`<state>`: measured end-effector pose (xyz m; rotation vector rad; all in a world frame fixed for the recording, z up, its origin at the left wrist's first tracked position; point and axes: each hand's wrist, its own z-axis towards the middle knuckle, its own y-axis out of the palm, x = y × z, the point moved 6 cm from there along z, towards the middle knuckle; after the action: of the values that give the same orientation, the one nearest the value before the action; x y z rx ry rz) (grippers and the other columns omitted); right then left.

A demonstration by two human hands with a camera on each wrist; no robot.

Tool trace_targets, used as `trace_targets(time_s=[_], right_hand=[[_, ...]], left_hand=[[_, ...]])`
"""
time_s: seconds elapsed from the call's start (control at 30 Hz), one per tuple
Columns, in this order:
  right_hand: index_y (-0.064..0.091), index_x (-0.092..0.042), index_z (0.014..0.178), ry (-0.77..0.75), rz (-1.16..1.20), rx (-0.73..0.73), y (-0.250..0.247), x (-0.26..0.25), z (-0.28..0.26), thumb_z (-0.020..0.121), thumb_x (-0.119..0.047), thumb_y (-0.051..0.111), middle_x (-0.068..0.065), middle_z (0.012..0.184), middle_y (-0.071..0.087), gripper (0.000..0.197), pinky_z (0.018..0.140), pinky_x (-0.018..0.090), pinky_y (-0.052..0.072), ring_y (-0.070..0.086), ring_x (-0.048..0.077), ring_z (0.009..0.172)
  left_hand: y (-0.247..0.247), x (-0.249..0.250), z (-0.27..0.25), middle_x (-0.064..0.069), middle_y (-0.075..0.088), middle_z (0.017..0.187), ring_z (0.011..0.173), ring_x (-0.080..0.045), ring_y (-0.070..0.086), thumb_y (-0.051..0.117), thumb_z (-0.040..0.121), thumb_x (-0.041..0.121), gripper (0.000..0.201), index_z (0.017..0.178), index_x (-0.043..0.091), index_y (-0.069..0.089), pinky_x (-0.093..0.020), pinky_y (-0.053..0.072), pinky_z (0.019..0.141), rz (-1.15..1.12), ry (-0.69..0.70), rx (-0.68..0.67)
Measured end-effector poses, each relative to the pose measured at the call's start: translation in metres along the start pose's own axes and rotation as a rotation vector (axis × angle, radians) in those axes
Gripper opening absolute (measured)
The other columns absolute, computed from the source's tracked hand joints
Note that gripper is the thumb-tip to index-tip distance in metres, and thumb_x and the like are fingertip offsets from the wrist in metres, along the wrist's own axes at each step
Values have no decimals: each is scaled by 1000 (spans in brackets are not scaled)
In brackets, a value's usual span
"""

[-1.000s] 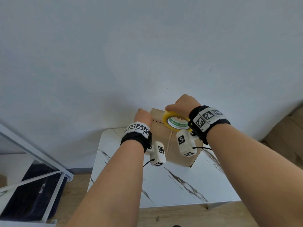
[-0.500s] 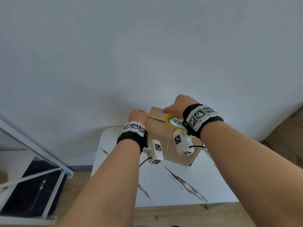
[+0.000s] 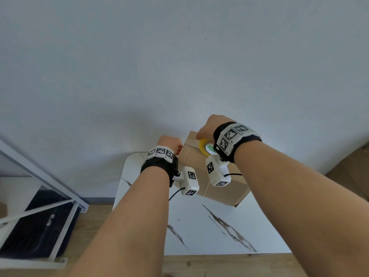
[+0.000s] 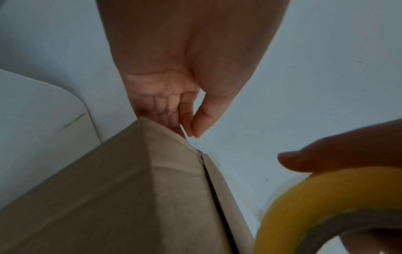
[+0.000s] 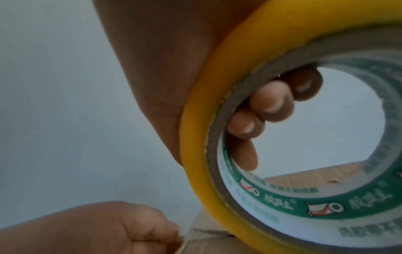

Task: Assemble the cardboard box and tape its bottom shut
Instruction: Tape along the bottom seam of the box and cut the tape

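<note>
A brown cardboard box (image 3: 196,158) stands on the white marble table (image 3: 199,232) with its closed flaps up. My right hand (image 3: 209,124) grips a yellow tape roll (image 3: 204,146) over the box's far end, with its fingers (image 5: 272,103) hooked through the roll's core (image 5: 202,137). At the box's far left corner my left hand (image 3: 169,141) pinches thumb to forefinger (image 4: 190,132), on what looks like the clear tape's free end. The flap seam (image 4: 208,180) runs from that pinch toward the roll (image 4: 304,192).
A pale wall stands right behind the table. At the left a white metal frame (image 3: 40,176) stands over a dark bag (image 3: 36,226) on the wooden floor. More cardboard (image 3: 351,166) lies at the right edge.
My right hand has carried the roll slightly left and farther over the box's far end. My left hand has slid a little left to the far corner.
</note>
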<state>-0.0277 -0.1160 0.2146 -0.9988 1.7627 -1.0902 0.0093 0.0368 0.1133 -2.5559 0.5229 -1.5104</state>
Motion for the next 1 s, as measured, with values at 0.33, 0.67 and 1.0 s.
trace_targets(time_s=[0.33, 0.67, 1.0], right_hand=[[51, -17, 70, 28, -5, -35, 2, -2, 7, 79, -40, 66, 2, 71, 58, 29, 59, 28, 44, 55, 19, 62], [52, -16, 72, 28, -13, -40, 2, 1, 3, 81, -42, 64, 2, 71, 58, 30, 55, 25, 41, 55, 19, 62], [51, -16, 72, 9, -33, -17, 1, -2, -1, 83, -42, 62, 2, 71, 58, 31, 55, 25, 41, 56, 19, 64]], left_hand=[[4, -6, 7, 1, 49, 62, 50, -10, 45, 54, 89, 6, 33, 119, -5, 61, -6, 35, 31, 125, 22, -22], [-9, -9, -7, -3, 70, 92, 83, -28, 68, 57, 84, 26, 22, 103, 22, 67, -33, 58, 80, 542, 130, 29], [12, 26, -28, 1, 71, 112, 102, -20, 65, 51, 90, 15, 28, 104, 20, 75, -23, 47, 85, 644, 508, 159]])
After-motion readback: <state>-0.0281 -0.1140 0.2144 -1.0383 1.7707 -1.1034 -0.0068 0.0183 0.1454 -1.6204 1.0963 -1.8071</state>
